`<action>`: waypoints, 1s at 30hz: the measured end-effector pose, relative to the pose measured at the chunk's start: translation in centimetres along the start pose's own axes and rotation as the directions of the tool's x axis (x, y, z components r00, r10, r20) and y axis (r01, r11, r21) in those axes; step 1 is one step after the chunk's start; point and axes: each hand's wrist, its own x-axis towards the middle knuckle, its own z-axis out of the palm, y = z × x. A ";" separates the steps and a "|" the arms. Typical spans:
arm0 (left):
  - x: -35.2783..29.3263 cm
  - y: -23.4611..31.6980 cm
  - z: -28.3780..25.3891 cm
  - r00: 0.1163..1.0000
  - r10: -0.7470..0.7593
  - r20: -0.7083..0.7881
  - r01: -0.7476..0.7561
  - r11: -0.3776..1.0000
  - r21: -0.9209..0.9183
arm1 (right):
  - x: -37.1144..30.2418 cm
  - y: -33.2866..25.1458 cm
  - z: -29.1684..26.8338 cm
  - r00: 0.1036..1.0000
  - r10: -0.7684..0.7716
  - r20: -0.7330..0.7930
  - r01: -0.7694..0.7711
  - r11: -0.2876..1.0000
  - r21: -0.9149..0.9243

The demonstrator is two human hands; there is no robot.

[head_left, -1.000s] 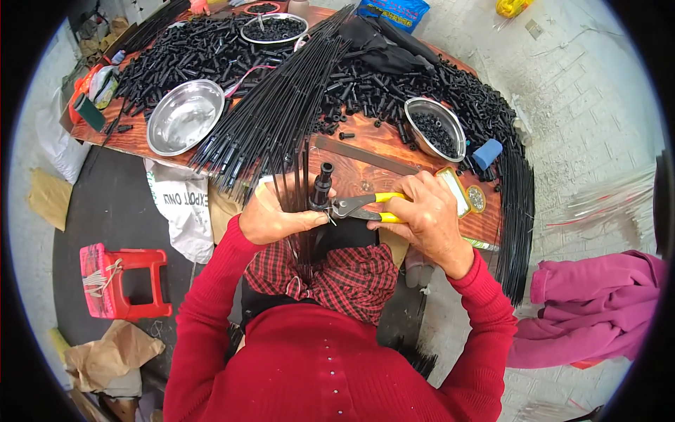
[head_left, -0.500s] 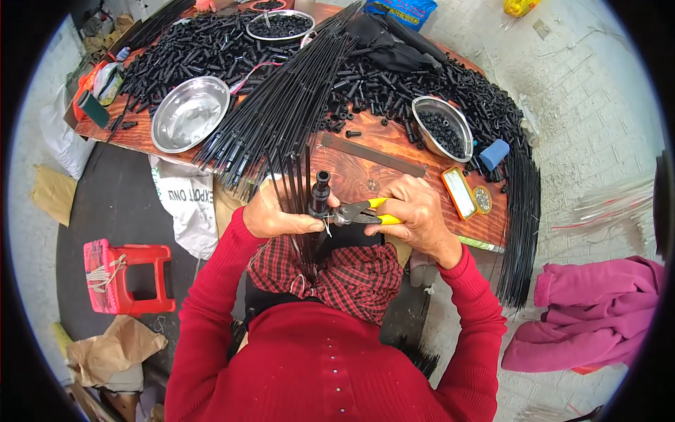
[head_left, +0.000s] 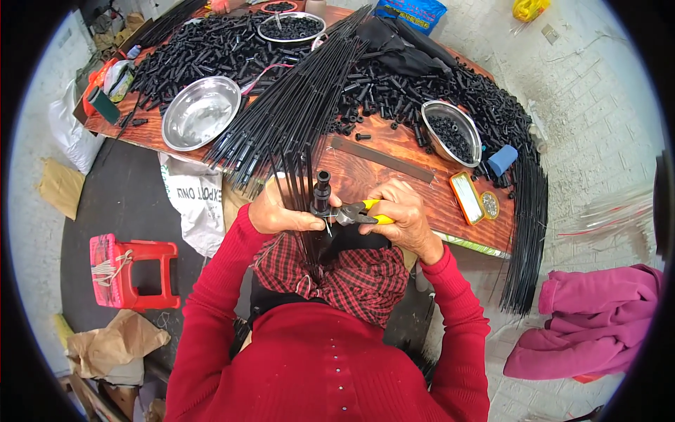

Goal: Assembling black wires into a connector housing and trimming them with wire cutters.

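Observation:
My left hand (head_left: 275, 211) is closed around a black stepped plastic tube (head_left: 322, 191), held upright over my lap, with several thin black rods (head_left: 298, 188) beside it. At the foot of the tube a short, thin pale strand (head_left: 329, 226) sticks out. My right hand (head_left: 402, 219) grips pliers with yellow handles (head_left: 370, 204). Their metal jaws (head_left: 346, 214) touch or nearly touch the base of the tube, next to my left thumb; what lies between them is too small to tell. A red checked cloth (head_left: 358, 281) covers my lap.
The wooden table (head_left: 383, 184) bears a big heap of black tubes (head_left: 204, 60), a bundle of black rods (head_left: 281, 105), an empty steel bowl (head_left: 202, 114), a bowl of small black parts (head_left: 452, 137), a blue cup (head_left: 503, 160) and an open tin (head_left: 467, 198). A red stool (head_left: 133, 274) stands left.
The pliers' yellow handles are closer together, and my right hand has tightened and shifted slightly left. My left hand keeps its hold on the tube. The whole view has shifted a little.

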 end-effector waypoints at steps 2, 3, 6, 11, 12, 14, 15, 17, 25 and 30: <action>-0.1 -0.4 -0.6 0.999 0.032 0.043 -0.033 0.999 0.024 | 0.0 0.2 0.3 1.000 -0.010 -0.008 0.010 1.000 0.005; -0.1 -0.5 -0.8 0.994 0.061 0.090 -0.065 0.997 0.042 | 0.0 0.2 0.4 1.000 -0.015 -0.016 0.016 1.000 0.008; -0.4 0.2 0.1 1.000 0.024 -0.016 -0.023 0.997 0.069 | -0.5 -0.3 0.2 0.998 0.043 -0.050 -0.046 0.997 -0.068; -1.1 0.9 1.6 0.983 0.015 -0.183 -0.003 0.998 0.066 | -0.8 -2.7 -2.1 0.988 0.154 -0.014 -0.150 0.936 -0.319; -1.2 0.9 2.0 0.977 0.031 -0.212 -0.016 0.997 0.070 | -0.9 -3.0 -2.5 0.986 0.162 -0.034 -0.162 0.907 -0.389; -1.1 0.8 2.5 0.972 0.029 -0.233 -0.005 0.995 0.104 | -1.4 -2.4 -2.3 0.976 0.183 -0.117 -0.209 0.935 -0.286; -0.9 0.8 2.7 0.965 0.029 -0.260 0.008 0.990 0.143 | -1.6 -2.3 -2.3 0.959 0.206 -0.196 -0.240 0.955 -0.171; -0.7 0.5 3.4 0.961 0.011 -0.277 0.032 0.988 0.150 | -1.0 -3.1 -1.8 0.947 0.238 -0.217 -0.248 0.969 -0.022; -0.9 0.1 3.6 0.952 -0.006 -0.306 0.032 0.996 0.080 | 1.1 -4.5 1.3 0.931 0.289 -0.224 -0.226 0.936 0.269; -1.0 0.3 3.5 0.956 -0.024 -0.294 0.053 0.994 0.091 | 1.1 -3.9 1.9 0.938 0.237 -0.254 -0.170 0.951 0.259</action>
